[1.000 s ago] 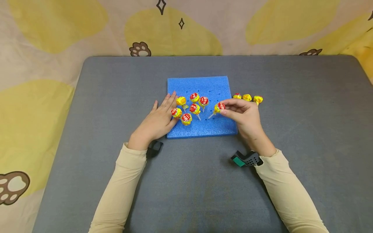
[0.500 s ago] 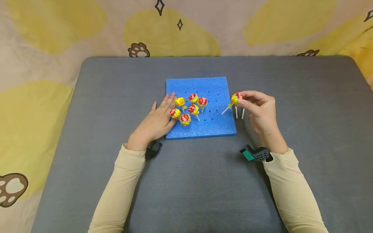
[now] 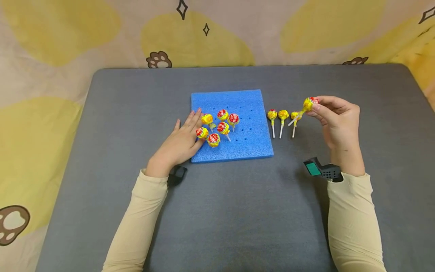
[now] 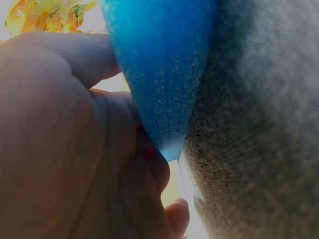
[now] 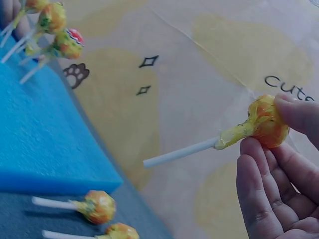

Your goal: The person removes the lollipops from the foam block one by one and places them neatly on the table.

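Observation:
Between thumb and fingers my right hand point(image 3: 340, 117) pinches a lollipop point(image 5: 269, 122) by its yellow-wrapped head, the white stick pointing to the left. It is held up just right of three lollipops lying in a row, among them a middle lollipop point(image 3: 283, 115). My left hand point(image 3: 180, 145) rests with straight fingers on the left edge of a blue foam board point(image 3: 253, 145). Several lollipops stand in the board by their sticks, one of them a red-topped lollipop point(image 3: 213, 140) near my left thumb. In the left wrist view the foam edge point(image 4: 164, 74) lies against the fingers.
The board has rows of small holes in its right and back parts. Under everything is a grey table point(image 3: 231, 219). Behind the table hangs a patterned yellow and cream cloth point(image 3: 238, 34). Each wrist wears a black camera mount, such as the right mount point(image 3: 323, 170).
My right hand has moved from above the board to the right, carrying the lollipop past the lying row, which now shows fully. My left hand stays on the board's edge.

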Demonstrator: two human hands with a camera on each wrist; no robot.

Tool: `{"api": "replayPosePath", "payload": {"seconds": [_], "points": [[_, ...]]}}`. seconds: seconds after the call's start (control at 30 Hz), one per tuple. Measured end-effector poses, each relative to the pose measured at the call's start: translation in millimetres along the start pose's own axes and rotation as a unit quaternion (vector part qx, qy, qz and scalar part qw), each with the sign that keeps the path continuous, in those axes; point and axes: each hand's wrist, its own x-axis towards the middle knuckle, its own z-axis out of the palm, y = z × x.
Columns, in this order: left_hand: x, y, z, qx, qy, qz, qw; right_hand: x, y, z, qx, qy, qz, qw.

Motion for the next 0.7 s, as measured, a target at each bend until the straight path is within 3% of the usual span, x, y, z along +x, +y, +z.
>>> {"api": "replayPosePath", "payload": {"seconds": [0.33,0.53,0.7], "points": [[0.6,-0.3,0.5,0.001,0.005,0.000,1.0000,4,-7,-12,0.033,0.017,0.015,0.999],[0.7,0.1,0.1,0.001,0.003,-0.001,1.0000,4,-9,-18,-0.007,0.035,0.026,0.999],[0.6,-0.6,0.5,0.001,0.003,-0.002,1.0000,6,-9,-27,-0.031,0.041,0.060,0.997]]}}
